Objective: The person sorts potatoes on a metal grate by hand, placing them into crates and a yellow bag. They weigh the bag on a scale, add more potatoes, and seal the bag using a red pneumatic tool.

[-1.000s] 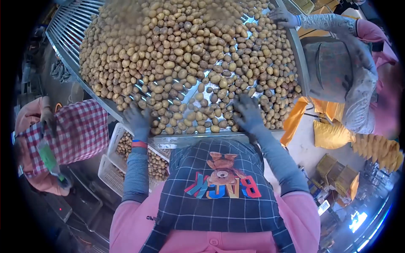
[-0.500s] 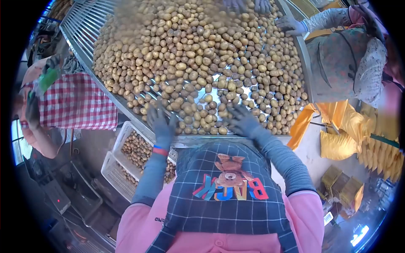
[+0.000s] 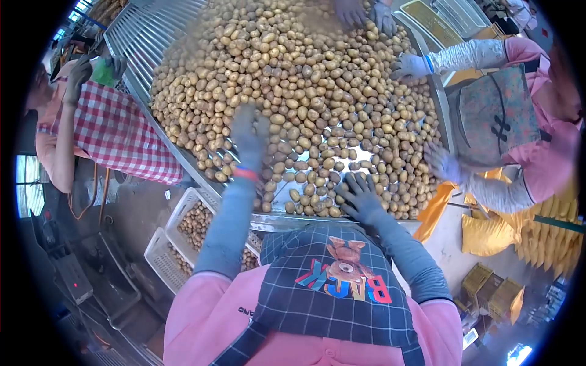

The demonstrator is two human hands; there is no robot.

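Observation:
A broad heap of potatoes [image 3: 293,91] covers the metal sorting table [image 3: 293,219]. My left hand [image 3: 249,137], gloved in grey and somewhat blurred, reaches out over the potatoes with its fingers stretched forward. Near the front rim, my right hand [image 3: 363,200] lies on potatoes with its gloved fingers spread. Neither hand shows a potato gripped in it. Between and ahead of my hands, bare shiny patches of the table show among scattered potatoes.
White crates [image 3: 180,213] of small potatoes stand below the table at left. A person in a checked apron [image 3: 125,131] is at left; another person's gloved hands [image 3: 410,66] work at right. More gloved hands [image 3: 366,15] are at the far side. Yellow sacks [image 3: 488,235] lie at right.
My left hand has moved forward, farther onto the heap. My right hand remains near the front rim. The right-hand person's second hand has come onto the table's right edge.

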